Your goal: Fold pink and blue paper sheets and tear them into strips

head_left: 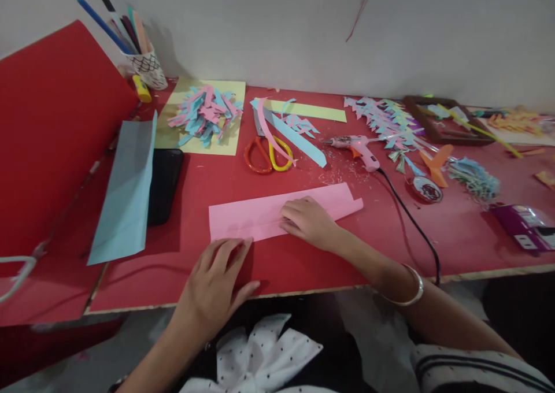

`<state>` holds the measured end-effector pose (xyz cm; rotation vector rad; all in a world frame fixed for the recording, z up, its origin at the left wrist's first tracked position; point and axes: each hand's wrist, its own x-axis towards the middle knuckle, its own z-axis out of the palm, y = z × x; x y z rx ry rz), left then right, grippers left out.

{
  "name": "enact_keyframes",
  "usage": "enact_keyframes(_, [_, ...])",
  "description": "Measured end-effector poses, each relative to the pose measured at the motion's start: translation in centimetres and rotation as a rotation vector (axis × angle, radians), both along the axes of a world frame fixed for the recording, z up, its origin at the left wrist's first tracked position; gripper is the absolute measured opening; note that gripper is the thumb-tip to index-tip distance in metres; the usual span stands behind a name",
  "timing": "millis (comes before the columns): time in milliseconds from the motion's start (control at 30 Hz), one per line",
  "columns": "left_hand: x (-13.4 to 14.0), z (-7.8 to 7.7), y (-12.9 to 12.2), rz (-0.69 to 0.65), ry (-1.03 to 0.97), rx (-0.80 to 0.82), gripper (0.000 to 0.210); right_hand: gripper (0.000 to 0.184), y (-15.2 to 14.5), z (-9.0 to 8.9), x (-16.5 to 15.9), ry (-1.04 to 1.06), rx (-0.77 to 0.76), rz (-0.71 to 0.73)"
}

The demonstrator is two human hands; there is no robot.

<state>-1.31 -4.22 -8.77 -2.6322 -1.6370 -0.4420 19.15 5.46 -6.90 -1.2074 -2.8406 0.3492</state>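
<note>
A pink paper strip (247, 215) lies lengthwise on the red table in front of me, with a folded edge showing at its right end. My right hand (310, 222) presses on its middle, fingers bent and close together with the thumb beside them. At the lower left corner of the paper, the fingertips of my left hand (219, 274) touch its edge; the thumb is spread away. Just behind the paper are scissors (262, 156) with red and yellow handles, and a blue paper strip (299, 138) crosses near their blades.
A pink glue gun (355, 147) trails a black cord toward the front edge. Fringed paper pieces (208, 112) are heaped on a yellow sheet (229, 144). Blue paper (124, 199) partly covers a black phone (167, 185). A pen cup (150, 69), brown tray (437, 130) and purple box (522, 231) stand around.
</note>
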Motion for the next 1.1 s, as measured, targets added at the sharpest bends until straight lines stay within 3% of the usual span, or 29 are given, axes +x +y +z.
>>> enact_keyframes(300, [-1.9,1.2,-0.5,0.010,0.123,0.118,0.043,0.017,0.1,0.0,0.0,0.007,-0.008,-0.004])
enact_keyframes(433, [0.3,1.5,0.5,0.030,0.095,0.163,0.041,0.016,0.0,0.2,-0.2,-0.017,-0.006,-0.004])
enact_keyframes(533, [2.6,1.3,1.0,-0.068,0.042,0.074,0.045,0.015,-0.3,0.4,-0.6,-0.031,-0.017,-0.002])
enact_keyframes(667, [4.1,0.9,0.6,-0.035,0.026,-0.018,0.053,0.015,-0.7,0.4,-0.7,-0.016,0.000,0.001])
enact_keyframes(900, [4.6,1.1,0.0,0.012,0.028,-0.067,0.059,0.021,-0.6,0.2,3.4,0.078,0.055,-0.045])
enact_keyframes(1100, [5.6,1.4,0.2,0.074,0.073,-0.095,0.062,0.039,-0.2,-0.2,6.8,0.166,0.122,-0.123])
